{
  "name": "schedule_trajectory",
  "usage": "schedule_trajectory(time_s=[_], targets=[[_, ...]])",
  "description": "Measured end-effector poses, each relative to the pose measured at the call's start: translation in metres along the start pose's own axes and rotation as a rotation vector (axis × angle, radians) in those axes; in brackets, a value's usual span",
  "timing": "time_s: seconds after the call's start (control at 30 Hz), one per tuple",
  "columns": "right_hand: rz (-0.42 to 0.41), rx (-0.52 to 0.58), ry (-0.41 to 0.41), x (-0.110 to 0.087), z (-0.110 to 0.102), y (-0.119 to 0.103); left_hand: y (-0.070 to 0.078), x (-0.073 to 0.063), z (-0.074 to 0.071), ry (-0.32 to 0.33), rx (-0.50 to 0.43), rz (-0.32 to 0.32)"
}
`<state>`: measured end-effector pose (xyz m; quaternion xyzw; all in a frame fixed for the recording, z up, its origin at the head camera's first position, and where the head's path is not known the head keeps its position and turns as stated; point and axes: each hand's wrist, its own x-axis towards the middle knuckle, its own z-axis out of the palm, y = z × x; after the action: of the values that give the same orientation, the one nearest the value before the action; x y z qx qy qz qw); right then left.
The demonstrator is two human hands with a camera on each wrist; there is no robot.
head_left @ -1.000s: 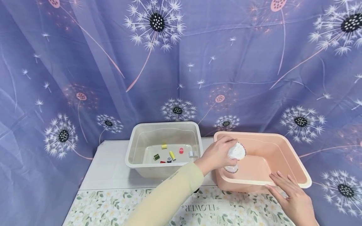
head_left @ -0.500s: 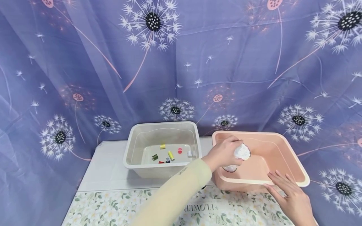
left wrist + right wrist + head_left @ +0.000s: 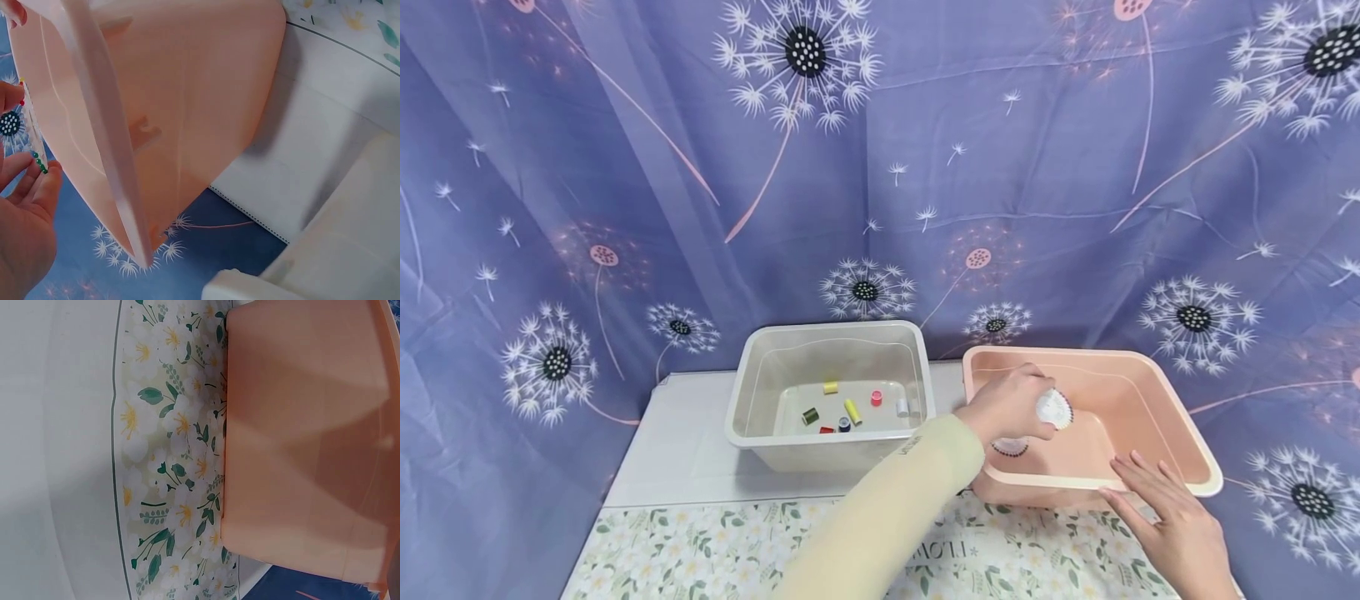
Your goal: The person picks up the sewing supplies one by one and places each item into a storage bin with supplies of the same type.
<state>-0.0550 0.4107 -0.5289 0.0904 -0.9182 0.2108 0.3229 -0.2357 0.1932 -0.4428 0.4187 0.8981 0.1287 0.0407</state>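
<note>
In the head view my left hand is over the left part of the pink bin. It pinches a white pin wheel, a round disc with small ball heads around its edge. The left wrist view shows this disc edge-on between thumb and fingers, its pin heads coloured green, blue, red and yellow. A second pin wheel lies in the bin below that hand, partly hidden by it. My right hand rests with extended fingers on the bin's front right rim.
Left of the pink bin stands a grey-white bin with several thread spools inside, among them a yellow spool, a red spool and a dark green spool. A floral cloth covers the table front; a patterned curtain hangs behind.
My left hand has moved rightward over the pink bin, carrying the pin wheel with it. The right hand has stayed on the rim. The head view has shifted slightly.
</note>
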Motion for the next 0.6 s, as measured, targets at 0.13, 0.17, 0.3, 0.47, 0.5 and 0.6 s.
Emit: schedule_trajectory(time_s=[0.13,0.17,0.3,0.47,0.5,0.6], targets=[[0.003,0.002,0.004,0.000,0.000,0.000,0.004,0.006,0.003,-0.030,0.028,-0.005],[0.002,0.003,0.005,0.000,0.000,0.000,0.004,0.008,0.004,-0.036,0.032,-0.007],[-0.002,0.007,0.006,0.000,-0.001,0.000,0.006,0.012,0.005,-0.047,0.044,-0.007],[-0.001,0.014,0.010,0.000,-0.001,0.000,0.011,0.013,0.004,-0.066,0.018,-0.030],[0.000,0.016,0.010,0.000,-0.001,-0.001,0.012,0.013,0.004,-0.073,0.006,-0.038],[-0.002,0.018,0.013,0.000,-0.001,0.000,0.014,0.015,0.005,-0.088,-0.013,-0.059]])
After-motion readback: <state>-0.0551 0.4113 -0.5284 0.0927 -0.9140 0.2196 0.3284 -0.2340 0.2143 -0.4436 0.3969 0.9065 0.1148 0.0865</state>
